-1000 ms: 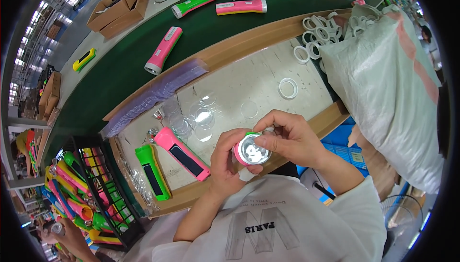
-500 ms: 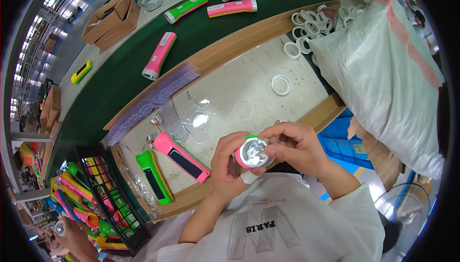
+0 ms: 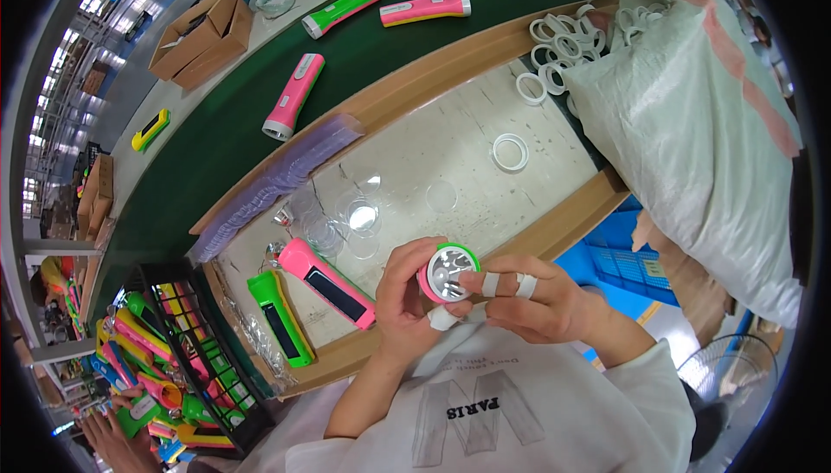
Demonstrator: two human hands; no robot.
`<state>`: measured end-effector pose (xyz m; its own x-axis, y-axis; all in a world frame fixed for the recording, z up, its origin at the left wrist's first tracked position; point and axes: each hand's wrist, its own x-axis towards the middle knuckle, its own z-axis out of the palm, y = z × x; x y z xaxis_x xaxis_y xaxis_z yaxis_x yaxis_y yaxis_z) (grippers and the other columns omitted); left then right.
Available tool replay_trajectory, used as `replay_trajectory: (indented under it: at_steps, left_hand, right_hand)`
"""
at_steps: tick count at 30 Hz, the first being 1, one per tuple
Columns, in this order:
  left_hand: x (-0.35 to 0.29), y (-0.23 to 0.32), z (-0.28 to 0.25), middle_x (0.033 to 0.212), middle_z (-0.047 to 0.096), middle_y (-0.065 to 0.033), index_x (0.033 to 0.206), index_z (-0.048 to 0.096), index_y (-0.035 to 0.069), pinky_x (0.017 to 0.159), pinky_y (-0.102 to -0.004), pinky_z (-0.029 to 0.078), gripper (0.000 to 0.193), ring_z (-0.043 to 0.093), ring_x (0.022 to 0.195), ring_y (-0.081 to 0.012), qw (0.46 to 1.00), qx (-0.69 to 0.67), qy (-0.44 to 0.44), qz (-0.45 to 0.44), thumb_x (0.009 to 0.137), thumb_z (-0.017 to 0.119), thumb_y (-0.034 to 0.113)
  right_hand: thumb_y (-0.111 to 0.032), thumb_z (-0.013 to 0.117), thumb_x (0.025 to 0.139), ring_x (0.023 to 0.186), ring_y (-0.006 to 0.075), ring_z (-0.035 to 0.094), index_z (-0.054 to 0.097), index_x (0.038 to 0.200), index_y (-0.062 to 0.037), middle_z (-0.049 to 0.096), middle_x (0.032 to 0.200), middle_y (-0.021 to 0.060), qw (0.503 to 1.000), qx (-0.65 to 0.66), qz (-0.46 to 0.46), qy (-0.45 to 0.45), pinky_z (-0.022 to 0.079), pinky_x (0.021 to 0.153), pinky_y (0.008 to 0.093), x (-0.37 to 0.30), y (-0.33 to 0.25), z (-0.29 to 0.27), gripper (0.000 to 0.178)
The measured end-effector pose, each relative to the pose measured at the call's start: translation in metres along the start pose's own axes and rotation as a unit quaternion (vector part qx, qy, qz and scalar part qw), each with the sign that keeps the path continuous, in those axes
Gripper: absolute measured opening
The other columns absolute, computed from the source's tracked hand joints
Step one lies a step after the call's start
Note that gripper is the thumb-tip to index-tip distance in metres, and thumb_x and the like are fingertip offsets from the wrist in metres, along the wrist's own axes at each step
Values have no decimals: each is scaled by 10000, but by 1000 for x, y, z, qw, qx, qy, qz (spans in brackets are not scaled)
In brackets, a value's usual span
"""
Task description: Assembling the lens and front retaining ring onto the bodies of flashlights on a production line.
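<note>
Your cardboard-walled tray (image 3: 467,144) lies ahead. Over its near edge, your left hand (image 3: 402,302) is clamped around the pink-rimmed flashlight (image 3: 448,273), face upward, probably to steady it. Your right hand (image 3: 547,304) touches that face; I cannot tell if it pinches. A pink flashlight (image 3: 329,284) and green flashlight (image 3: 281,324) lie toward the left edge, presumably for reach; a white ring (image 3: 511,168), near the right.

We see the right hand (image 3: 550,307) turned over since a moment ago: its thumb and index finger no longer pinch at the rim, and a fingertip meets the reflector's edge, two white finger wraps (image 3: 525,285) showing plainly. We find the flashlight (image 3: 448,270) rotated, more green at its upper right. A co-worker's hand (image 3: 106,444) now meets a green flashlight body (image 3: 140,417), not a round silvery piece.
</note>
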<state>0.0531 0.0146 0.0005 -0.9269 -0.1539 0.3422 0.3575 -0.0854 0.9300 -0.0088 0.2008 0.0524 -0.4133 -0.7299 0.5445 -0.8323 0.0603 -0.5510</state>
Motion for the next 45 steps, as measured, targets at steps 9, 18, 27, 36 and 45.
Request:
replay_trajectory:
  at_steps: [9,18,27,36,45]
  left_hand:
    - [-3,-8,-3,1229,520,-216,1254,500,47,885,-374,506,596,573,1087,-291,999,-7,-2,50,747,806,114]
    - [-2,-7,-7,1241,521,-236,1247,489,56,889,-376,498,576,576,1087,-293,998,-8,-5,61,756,787,101]
    - [-2,18,5,1291,505,-213,1279,489,26,955,-374,463,667,555,1146,-285,995,-40,63,-73,693,807,13]
    - [0,11,-4,1292,520,-201,1264,554,15,924,-352,494,692,565,1142,-265,995,93,28,-13,638,848,33]
    - [4,17,-6,1287,488,-197,1248,548,-15,953,-356,451,499,532,1154,-267,997,-33,22,-62,779,716,16]
  right_hand:
    - [-21,762,677,836,279,611,605,853,-21,629,1045,133,998,61,20,-25,534,695,364,17,0,-6,237]
    - [-41,671,863,709,104,556,634,914,2,598,870,68,842,388,373,47,439,550,245,29,-1,-16,76]
    - [-85,686,873,567,35,519,641,994,1,606,773,15,791,402,459,-53,408,481,177,57,14,-18,155]
    - [-69,708,848,594,39,505,652,981,-20,540,710,-21,888,274,368,-22,390,509,198,49,15,-3,152]
    - [-73,693,862,674,47,497,636,1041,-22,544,832,14,874,328,358,0,401,571,198,34,21,-6,195]
